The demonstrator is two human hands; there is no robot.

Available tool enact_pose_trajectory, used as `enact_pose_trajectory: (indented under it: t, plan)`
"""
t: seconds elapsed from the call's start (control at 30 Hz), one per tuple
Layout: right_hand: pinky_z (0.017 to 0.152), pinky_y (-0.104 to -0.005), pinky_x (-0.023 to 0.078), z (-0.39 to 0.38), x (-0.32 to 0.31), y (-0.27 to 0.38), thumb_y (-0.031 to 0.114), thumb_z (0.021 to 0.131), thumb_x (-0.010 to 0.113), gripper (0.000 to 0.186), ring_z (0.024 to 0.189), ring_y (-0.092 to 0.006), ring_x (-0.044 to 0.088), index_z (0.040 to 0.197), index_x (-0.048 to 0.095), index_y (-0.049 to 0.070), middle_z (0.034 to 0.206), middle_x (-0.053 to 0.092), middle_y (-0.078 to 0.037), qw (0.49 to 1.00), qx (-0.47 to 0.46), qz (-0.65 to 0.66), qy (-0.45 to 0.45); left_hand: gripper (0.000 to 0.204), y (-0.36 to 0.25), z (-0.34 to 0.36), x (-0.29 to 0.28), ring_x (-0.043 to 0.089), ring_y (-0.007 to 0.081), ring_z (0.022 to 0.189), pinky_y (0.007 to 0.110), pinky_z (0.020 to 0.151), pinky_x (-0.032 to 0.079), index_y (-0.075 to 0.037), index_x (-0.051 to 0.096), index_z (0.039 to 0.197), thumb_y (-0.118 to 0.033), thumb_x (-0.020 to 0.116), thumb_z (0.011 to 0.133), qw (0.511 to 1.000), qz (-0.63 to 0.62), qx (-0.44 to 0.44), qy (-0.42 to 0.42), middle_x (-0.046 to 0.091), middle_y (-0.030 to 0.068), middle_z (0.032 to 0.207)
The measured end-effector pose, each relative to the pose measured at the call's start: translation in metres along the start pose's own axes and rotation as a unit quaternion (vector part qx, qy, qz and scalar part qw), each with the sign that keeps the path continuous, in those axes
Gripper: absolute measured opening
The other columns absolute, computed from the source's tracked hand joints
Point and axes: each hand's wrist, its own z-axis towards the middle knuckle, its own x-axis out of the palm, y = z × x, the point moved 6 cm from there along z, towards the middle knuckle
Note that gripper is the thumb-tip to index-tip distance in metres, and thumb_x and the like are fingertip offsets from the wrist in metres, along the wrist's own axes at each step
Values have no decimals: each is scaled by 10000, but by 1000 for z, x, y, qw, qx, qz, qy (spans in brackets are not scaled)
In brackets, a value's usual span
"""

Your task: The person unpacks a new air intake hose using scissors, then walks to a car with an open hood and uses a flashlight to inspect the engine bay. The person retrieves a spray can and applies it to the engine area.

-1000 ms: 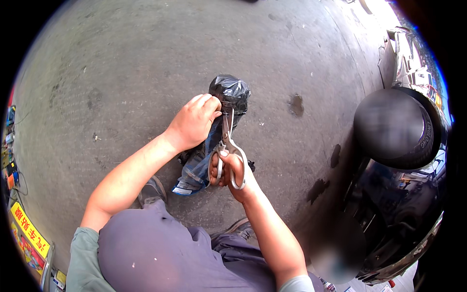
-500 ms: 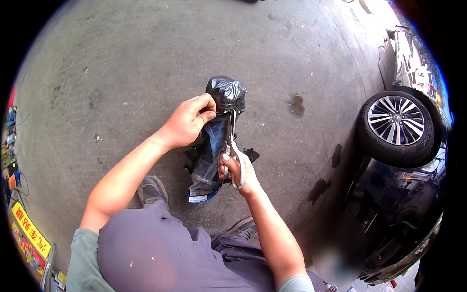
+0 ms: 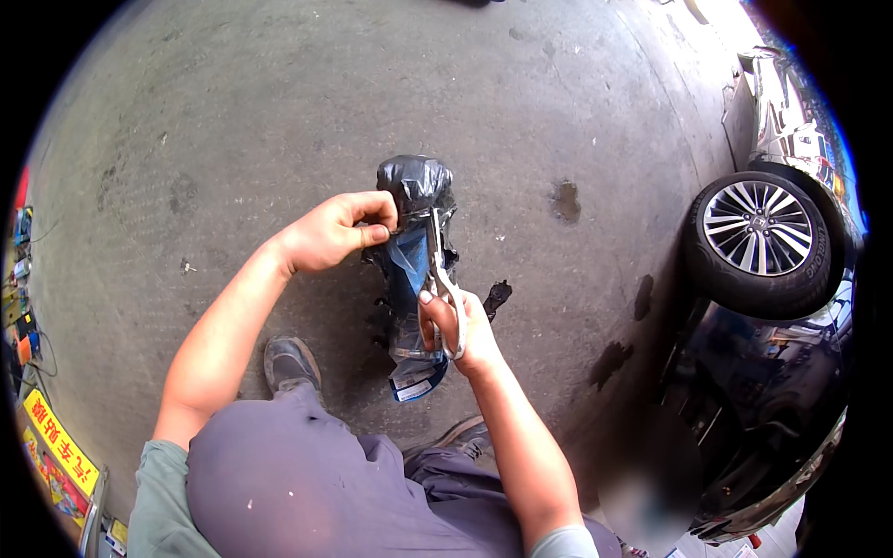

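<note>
A long package (image 3: 406, 274), wrapped in black plastic with blue showing along its middle, stands in front of me above the concrete. Its far end is a rounded bulge of shiny black wrap (image 3: 416, 179). My left hand (image 3: 339, 228) pinches the torn black wrap at the package's left side, just below that bulge. In my right hand (image 3: 465, 325) is a pair of scissors (image 3: 440, 265), my fingers through the handles. The blades point away from me along the package, their tips at the wrap below the bulge. A blue end piece with a white label (image 3: 416, 386) hangs nearest my feet.
To the right is a dark car (image 3: 763, 381) with a mounted wheel (image 3: 758, 228). A yellow sign (image 3: 60, 442) and assorted items line the left edge. Dark stains (image 3: 566, 200) mark the concrete floor (image 3: 279, 112). My shoes (image 3: 291, 363) are close below the package.
The package's far end has shifted left and slightly nearer, while its labelled end swung right. My left hand moved left with the wrap. The scissors stay in my right hand.
</note>
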Motion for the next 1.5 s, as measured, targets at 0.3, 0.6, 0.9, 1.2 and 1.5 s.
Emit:
enact_pose_trajectory:
  t: [0.3,0.6,0.9,1.2,1.5]
  plan:
    - [542,-288,409,-6,-8,13,461,1042,618,406,540,-139,566,917,601,75,616,581,-42,994,22,-68,79,493,1,-2,23,497,147,768,322,717,468,-93,525,1123,-169,919,836,942,235,-14,-239,504,30,889]
    - [704,-291,571,-4,-3,-9,390,1058,710,320,751,-128,696,1048,649,76,829,667,1,993,87,-7,84,229,3,8,1,682,340,880,426,782,545,-22,594,1073,-115,774,966,881,325,89,-331,640,148,1023]
    - [710,-279,552,-4,-7,-11,365,1069,702,302,769,-136,716,1061,634,72,829,671,7,995,83,1,61,280,-9,4,19,689,355,1008,469,854,548,-15,602,1065,-186,795,955,852,416,136,-286,648,149,1010]
    - [703,-278,525,-12,-21,-10,376,1064,686,313,782,-159,726,1043,645,66,823,669,-10,996,56,-55,48,129,-13,-10,17,655,332,970,393,906,524,12,608,1045,-83,690,1014,902,249,165,-311,666,163,1035]
    - [692,-273,510,-19,-14,1,425,1048,659,328,777,-133,688,1041,614,100,842,651,4,992,22,-24,122,124,-29,-8,39,688,363,948,423,848,552,-6,614,1028,-102,693,1024,879,303,218,-297,696,150,1043]
